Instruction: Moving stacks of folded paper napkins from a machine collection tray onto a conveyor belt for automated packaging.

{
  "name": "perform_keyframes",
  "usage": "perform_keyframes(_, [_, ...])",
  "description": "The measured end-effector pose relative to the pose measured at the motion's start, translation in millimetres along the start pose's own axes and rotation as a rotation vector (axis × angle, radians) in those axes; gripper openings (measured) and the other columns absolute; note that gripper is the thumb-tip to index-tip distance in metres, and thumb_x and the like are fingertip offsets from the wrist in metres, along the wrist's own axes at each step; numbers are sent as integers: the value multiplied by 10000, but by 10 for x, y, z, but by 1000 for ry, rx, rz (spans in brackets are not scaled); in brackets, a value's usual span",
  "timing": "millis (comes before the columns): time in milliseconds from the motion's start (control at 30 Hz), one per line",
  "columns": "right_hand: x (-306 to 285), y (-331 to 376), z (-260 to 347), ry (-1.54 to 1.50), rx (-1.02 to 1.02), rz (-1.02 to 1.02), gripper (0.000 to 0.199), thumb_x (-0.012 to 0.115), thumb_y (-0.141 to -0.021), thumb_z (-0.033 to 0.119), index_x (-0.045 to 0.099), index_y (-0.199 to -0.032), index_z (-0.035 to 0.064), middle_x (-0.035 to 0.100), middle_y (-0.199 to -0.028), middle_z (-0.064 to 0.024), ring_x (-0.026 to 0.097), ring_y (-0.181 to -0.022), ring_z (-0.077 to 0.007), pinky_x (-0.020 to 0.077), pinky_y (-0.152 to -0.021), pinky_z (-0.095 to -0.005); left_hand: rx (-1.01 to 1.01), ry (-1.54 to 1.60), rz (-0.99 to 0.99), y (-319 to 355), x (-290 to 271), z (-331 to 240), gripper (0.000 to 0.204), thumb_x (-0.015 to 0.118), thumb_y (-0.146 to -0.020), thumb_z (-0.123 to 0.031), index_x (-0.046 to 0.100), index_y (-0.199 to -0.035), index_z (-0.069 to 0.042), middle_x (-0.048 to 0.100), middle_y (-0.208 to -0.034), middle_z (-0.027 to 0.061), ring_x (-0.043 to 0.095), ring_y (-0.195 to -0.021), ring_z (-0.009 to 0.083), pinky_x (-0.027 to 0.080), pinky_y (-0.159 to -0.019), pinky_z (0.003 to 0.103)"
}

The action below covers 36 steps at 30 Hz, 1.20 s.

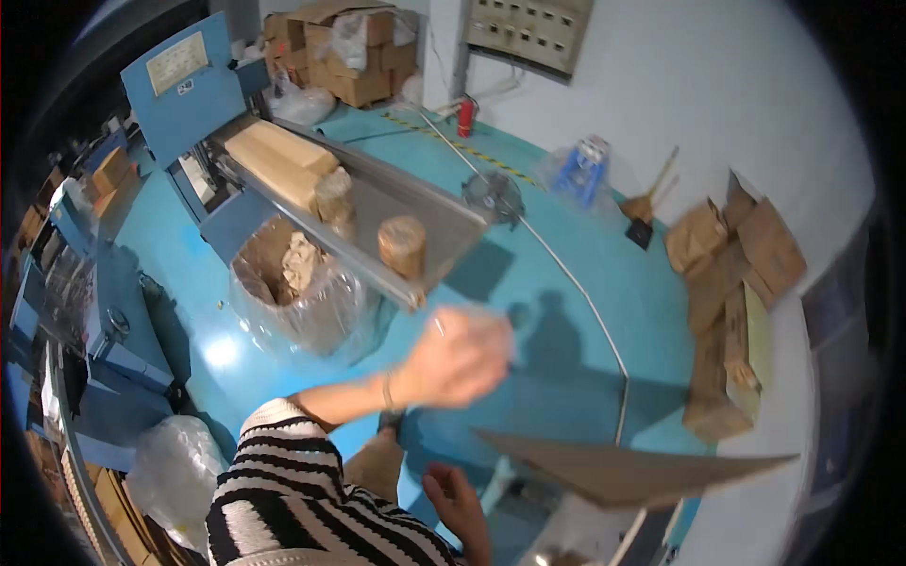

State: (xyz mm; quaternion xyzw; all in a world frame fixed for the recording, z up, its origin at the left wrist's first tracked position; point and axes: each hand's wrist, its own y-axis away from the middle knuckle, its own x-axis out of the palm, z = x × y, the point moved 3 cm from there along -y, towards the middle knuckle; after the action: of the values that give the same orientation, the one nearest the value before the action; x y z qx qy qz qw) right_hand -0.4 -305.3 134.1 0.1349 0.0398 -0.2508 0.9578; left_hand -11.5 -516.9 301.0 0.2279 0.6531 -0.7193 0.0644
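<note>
My left hand [458,357] reaches across in front of me, curled and smeared by motion; I cannot make out whether anything is in its fingers. It is just below the near end of a metal tray [453,226] and apart from it. On that tray stands a wrapped tan cylindrical bundle [403,247], with a second wrapped bundle [334,198] at the end of long pale tan stacks [274,160]. Low in front of my body, my right hand [456,505] hangs with its thumb apart from the fingers, and nothing shows in it. A brown cardboard flap [623,467] juts out beside it.
A plastic-lined carton [274,255] with crumpled tan paper stands beside the tray, below a blue machine panel [179,85]. A floor fan [493,195], a pale floor strip [576,283] and opened cartons [727,311] lie to the right. Clear plastic [175,472] bulges at lower left.
</note>
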Motion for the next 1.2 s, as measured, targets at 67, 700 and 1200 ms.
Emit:
perform_keyframes(67, [-34, -641, 283, -26, -106, -17, 367, 678, -939, 236, 573, -1225, 32, 674, -1061, -106, 646, -911, -179, 516, -785, -314, -415, -177, 96, 313, 181, 1170, 412, 691, -818, -229, 586, -1197, -106, 504, -1325, 146, 483, -1214, 357, 341, -955, 512])
perform_keyframes(700, [471, -6543, 2377, 884, -775, 372, 989, 852, -695, 330, 312, -1419, -74, 397, -1353, -271, 435, -1174, -451, 389, -997, -514, -1043, -958, 1058, 1264, 338, 5765, 663, 647, -788, -356, 509, -1369, -68, 360, -1508, 198, 310, -1407, 338, 234, -1049, 637])
perform_keyframes(1200, [1200, -8314, 2805, 459, -1376, 780, 886, 825, -688, 104, 333, -1415, -16, 323, -1481, -223, 402, -1300, -425, 385, -1026, -501, -1190, -1369, 788, 1495, -5, 6685, 665, 693, -823, -195, 392, -1417, -186, 298, -1550, 117, 244, -1459, 284, 221, -1153, 558])
